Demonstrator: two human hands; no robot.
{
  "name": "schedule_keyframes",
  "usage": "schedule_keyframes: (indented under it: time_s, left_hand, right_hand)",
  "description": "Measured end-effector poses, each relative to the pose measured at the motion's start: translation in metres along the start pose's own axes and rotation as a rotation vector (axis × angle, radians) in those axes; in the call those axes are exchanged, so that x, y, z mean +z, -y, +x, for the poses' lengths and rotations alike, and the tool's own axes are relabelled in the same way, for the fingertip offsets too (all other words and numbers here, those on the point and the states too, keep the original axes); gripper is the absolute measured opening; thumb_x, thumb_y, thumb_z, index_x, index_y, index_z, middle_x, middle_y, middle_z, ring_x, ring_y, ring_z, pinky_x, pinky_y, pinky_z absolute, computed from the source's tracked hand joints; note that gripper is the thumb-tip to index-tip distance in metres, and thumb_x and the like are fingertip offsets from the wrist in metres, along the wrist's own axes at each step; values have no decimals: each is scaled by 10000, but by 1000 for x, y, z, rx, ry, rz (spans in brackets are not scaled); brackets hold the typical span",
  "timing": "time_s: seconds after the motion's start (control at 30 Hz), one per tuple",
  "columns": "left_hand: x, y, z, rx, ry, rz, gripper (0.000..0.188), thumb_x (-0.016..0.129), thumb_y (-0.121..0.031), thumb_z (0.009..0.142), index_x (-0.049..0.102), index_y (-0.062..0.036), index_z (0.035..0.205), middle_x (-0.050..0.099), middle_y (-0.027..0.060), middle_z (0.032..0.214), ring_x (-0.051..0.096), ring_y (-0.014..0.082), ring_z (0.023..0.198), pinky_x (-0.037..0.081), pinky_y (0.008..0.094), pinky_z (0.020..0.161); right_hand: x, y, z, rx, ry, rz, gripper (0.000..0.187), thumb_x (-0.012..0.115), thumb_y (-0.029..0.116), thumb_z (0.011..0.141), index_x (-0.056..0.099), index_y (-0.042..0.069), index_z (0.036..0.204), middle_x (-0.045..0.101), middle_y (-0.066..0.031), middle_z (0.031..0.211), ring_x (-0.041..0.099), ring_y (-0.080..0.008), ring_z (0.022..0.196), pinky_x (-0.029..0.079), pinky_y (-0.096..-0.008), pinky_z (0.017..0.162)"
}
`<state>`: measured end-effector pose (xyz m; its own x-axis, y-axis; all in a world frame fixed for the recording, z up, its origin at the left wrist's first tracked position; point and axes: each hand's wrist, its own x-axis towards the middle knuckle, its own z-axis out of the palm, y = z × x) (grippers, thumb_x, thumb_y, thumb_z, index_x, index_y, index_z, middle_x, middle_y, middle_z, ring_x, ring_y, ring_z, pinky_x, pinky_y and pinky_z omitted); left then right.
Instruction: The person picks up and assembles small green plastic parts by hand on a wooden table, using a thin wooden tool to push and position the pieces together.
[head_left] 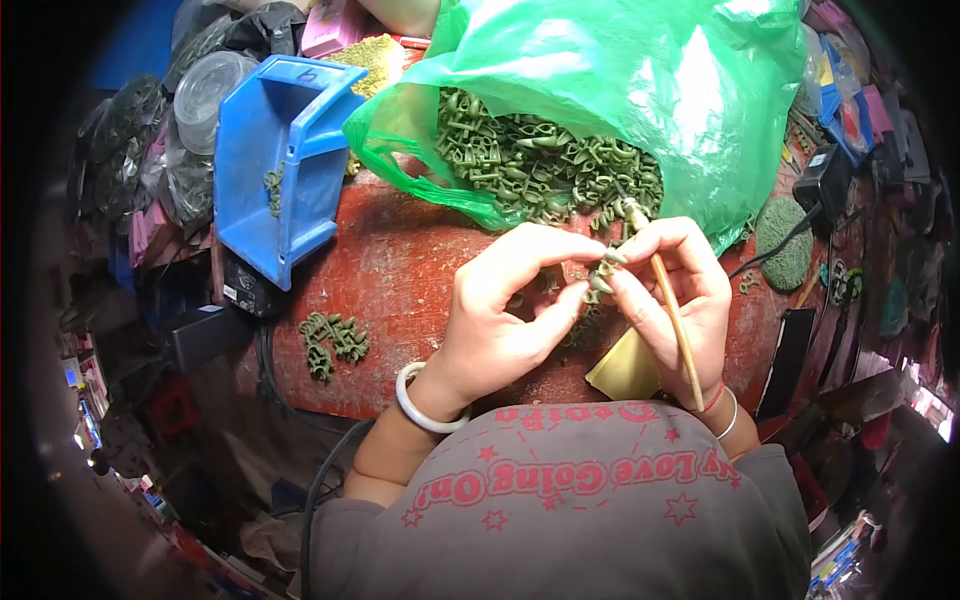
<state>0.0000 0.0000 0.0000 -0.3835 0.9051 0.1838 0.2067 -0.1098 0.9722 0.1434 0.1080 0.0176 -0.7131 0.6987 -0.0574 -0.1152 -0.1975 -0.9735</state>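
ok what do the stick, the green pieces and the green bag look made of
Stick in the right hand: probably wood, smooth tan with a soft sheen.
Green pieces: perhaps wax or plastic, judging by the even olive colour and dull-to-satin surface.
Green bag: thin plastic film, glossy, showing creases, glare and see-through edges.

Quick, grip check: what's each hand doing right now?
Left hand: closed, pinching a small green piece.
Right hand: closed, holding a stick and touching the same green piece.
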Motion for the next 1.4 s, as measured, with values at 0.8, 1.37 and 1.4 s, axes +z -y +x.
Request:
schedule_keyframes:
  time_s: [0.8, 1.37, 1.4]
  left_hand:
    - [-5, -14, 6, -568, -42, -598, 312, 629, -48, 931, 584, -6, 1237, 654, 41, 883, 524, 35, 623, 412, 172, 517]
    - [-8, -17, 3, -571, 95, -562, 278, 591, -69, 950, 612, -12, 1221, 634, 23, 825, 495, 20, 591, 381, 167, 504]
    - [-9, -16, 3, -565, 104, -562, 280, 594, -67, 948, 612, -13, 1222, 634, 22, 824, 494, 21, 589, 379, 166, 504]
  right_hand:
    - [-34, 17, 2, -295, 104, -474, 780, 264, 631, 1004, 673, -20, 1135, 668, -123, 872, 587, -148, 691, 450, -267, 622]
    - [-20, 15, 7, -456, 260, -581, 174, 646, -15, 868, 700, -33, 1033, 722, -118, 923, 620, -210, 710, 485, -301, 653]
    - [-20, 15, 7, -445, 265, -568, 172, 645, -18, 867, 701, -31, 1029, 723, -117, 921, 618, -208, 707, 483, -300, 651]
